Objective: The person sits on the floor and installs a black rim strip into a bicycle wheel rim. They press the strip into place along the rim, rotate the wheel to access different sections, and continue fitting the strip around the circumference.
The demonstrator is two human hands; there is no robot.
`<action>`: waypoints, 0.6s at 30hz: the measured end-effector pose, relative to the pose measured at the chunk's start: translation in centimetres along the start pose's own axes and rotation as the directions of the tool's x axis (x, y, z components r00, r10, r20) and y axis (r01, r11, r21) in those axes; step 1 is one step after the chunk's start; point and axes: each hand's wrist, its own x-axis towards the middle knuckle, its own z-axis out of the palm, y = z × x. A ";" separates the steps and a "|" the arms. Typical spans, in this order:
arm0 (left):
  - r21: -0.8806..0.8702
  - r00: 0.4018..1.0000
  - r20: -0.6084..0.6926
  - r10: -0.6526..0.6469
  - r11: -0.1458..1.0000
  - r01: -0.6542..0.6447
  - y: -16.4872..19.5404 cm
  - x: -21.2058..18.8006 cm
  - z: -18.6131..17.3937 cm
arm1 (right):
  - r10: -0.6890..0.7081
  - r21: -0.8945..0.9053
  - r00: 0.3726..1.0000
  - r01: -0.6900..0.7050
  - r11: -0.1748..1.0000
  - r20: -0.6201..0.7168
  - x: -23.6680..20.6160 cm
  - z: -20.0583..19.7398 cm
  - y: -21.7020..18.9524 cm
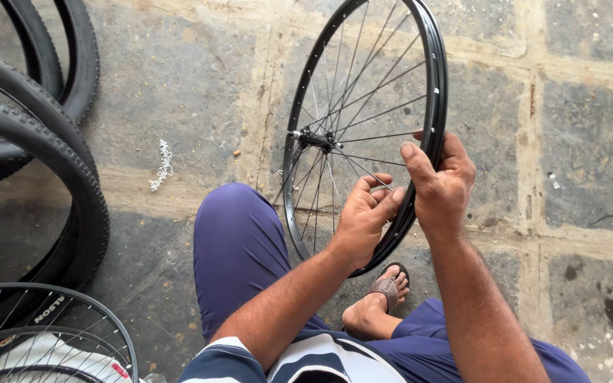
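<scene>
You're gripping the wheel rim (435, 92) with your right hand (440, 186), left hand (363, 216) pinching a spoke (372, 174); most spokes laced, tire (72, 177) not on.

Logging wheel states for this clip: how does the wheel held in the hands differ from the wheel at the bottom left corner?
The held wheel stands upright on its edge, gripped at the rim by the left hand and right hand; the corner wheel sits untouched and cut off by the frame. The held wheel shows its full hub and spokes; the corner wheel shows only part of its rim and spokes. Both have bare black rims with thin metal spokes.
</scene>
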 end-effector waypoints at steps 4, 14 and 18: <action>0.006 1.000 0.025 0.000 1.000 0.000 0.1 0.1 0.2 | -0.049 0.011 0.999 0.049 0.999 0.015 0.1 0.1 0.0; 0.073 1.000 0.027 0.014 0.997 -0.016 -0.4 0.4 -0.4 | -0.054 -0.008 0.999 0.054 0.999 0.004 0.1 -0.1 0.8; -0.013 1.000 0.011 0.010 1.000 -0.009 -1.1 0.6 -0.5 | -0.035 0.025 0.999 0.035 0.999 -0.008 0.2 -0.5 1.3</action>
